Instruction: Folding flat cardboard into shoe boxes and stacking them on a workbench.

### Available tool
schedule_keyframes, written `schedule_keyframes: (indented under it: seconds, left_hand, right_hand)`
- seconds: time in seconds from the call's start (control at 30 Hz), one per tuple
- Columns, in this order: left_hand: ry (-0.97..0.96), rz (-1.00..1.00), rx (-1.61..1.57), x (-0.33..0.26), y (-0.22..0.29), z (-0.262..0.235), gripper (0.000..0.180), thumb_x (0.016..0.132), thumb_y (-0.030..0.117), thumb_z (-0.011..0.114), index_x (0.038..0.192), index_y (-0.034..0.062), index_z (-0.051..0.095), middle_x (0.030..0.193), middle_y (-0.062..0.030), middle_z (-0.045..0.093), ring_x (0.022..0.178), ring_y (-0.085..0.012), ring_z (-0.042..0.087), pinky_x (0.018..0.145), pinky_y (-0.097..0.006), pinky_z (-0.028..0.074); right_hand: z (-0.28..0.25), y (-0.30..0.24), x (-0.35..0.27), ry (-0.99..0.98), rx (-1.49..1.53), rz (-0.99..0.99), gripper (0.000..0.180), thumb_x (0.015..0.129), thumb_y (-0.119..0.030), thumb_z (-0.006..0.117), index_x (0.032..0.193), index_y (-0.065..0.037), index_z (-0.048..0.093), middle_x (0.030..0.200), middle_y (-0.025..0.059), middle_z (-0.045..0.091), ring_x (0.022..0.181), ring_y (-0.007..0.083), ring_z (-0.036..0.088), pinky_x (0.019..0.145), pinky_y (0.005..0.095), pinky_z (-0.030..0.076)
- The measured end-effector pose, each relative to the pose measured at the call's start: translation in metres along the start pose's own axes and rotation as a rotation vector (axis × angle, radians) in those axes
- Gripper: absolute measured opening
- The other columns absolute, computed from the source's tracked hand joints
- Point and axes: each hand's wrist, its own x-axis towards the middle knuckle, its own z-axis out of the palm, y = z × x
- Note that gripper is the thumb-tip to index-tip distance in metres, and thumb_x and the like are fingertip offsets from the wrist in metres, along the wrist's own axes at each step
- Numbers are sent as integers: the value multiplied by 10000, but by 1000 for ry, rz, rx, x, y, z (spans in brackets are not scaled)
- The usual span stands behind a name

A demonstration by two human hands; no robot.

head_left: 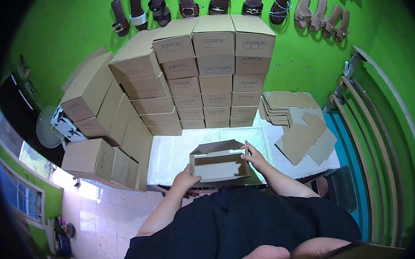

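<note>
A brown cardboard box [219, 168] with its hinged lid [218, 147] raised on the far side is between my two hands, near the front edge of the white-topped table [168, 153]. I see its pale inside, with a shadow along it and no contents showing. My left hand [187, 179] grips the box's left end, thumb toward the front corner. My right hand [255, 158] holds the right end, with fingers up by the lid's corner and the box's upper edge.
Closed cardboard boxes [216, 84] rise in stacks along the back, with more boxes [104, 109] on the left. Flat cardboard blanks [303, 135] lie at the table's right. Sandals [189, 5] hang on the green wall. A wooden rack [367, 143] stands far right; a fan [49, 127] is left.
</note>
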Motion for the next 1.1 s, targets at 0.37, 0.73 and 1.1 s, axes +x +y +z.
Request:
schedule_keyframes:
  seconds: [0.37,0.73,1.1]
  left_hand:
    - [-15,53,-77,19,-9,0,496,945,352,461,1108,-62,682,1074,-284,683,975,-368,687,852,-408,521]
    - [-52,-124,-309,78,-68,7,365,857,204,471,868,-90,686,752,-237,679,601,-328,654,622,-452,530]
    - [136,137,-419,80,-80,23,402,895,216,454,1177,-13,627,1108,-287,663,1071,-420,630,942,-440,485]
  right_hand:
    - [-2,3,-30,277,-94,-43,615,954,-206,610,1517,-203,365,1388,221,533,1277,308,542,1046,363,434]
    - [2,-6,-68,196,-425,17,745,910,-196,638,1551,-275,267,1275,190,640,995,315,700,876,380,534]
    - [10,-32,-89,16,-1059,-413,745,780,-563,696,1425,-252,492,1614,112,235,1504,351,151,1148,688,35]
